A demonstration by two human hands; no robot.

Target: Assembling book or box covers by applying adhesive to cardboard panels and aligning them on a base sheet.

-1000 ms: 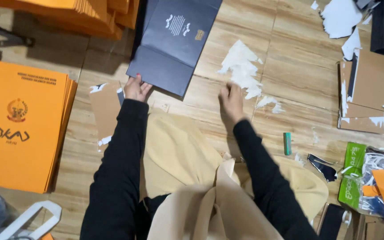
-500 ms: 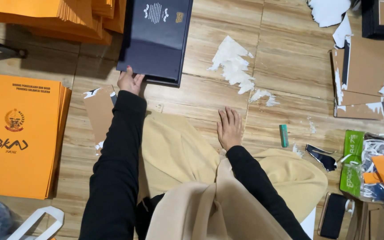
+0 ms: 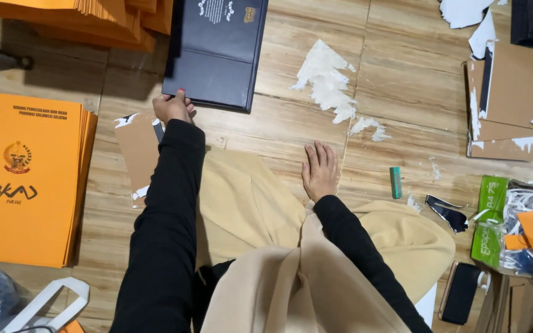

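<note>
Head view: my left hand point(image 3: 173, 107) pinches the near corner of the dark blue folder point(image 3: 216, 52), which lies on the wood-patterned floor point(image 3: 402, 111) ahead of my knees. My right hand point(image 3: 320, 171) rests flat, fingers spread, holding nothing, on the floor near white paper scraps point(image 3: 328, 77). A stack of orange folders point(image 3: 23, 176) lies to my left
</note>
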